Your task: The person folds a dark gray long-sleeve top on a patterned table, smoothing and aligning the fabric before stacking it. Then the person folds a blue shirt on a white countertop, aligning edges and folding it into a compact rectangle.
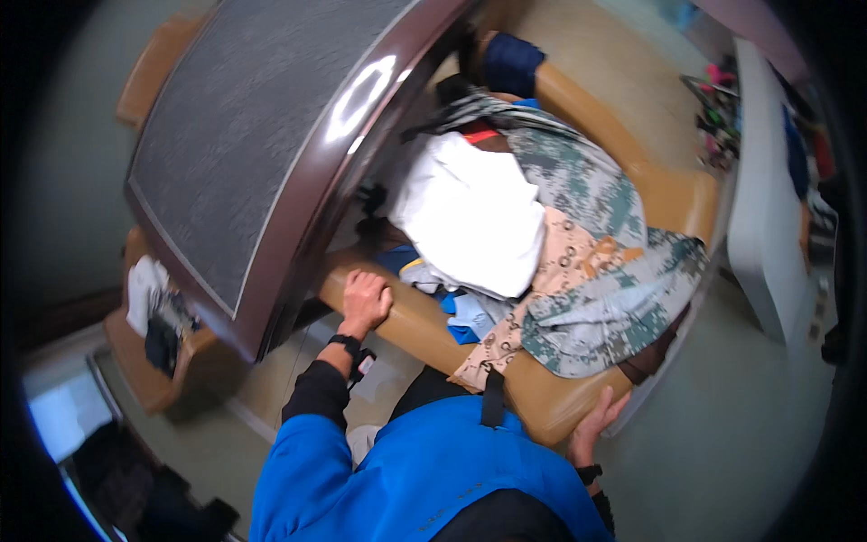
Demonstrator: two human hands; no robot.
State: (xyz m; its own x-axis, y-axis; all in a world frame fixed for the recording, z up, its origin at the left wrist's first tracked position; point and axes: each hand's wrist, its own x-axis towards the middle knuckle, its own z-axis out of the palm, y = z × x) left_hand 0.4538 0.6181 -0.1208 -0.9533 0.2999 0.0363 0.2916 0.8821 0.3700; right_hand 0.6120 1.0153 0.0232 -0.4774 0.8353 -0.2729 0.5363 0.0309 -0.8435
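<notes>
A tan padded armchair point(420, 313) stands before me, heaped with clothes. My left hand point(366, 298) is closed over the top of its near armrest, beside the table. My right hand point(596, 420) rests against the outer corner of the chair's back, fingers partly spread; how firmly it holds is unclear. On the seat lie a white garment point(474, 217), a camouflage garment point(582, 183) draped over the far side, and a peach patterned cloth point(562, 251) hanging over the near armrest. Blue and grey clothes point(467, 315) show beneath the white one.
A large table with a dark grey top point(250, 115) and glossy brown rim stands at the left, close to the chair. Another tan chair point(145, 366) with clothes is beyond its corner. A white table or panel point(758, 203) stands at the right, near a rack of colourful items point(718, 122).
</notes>
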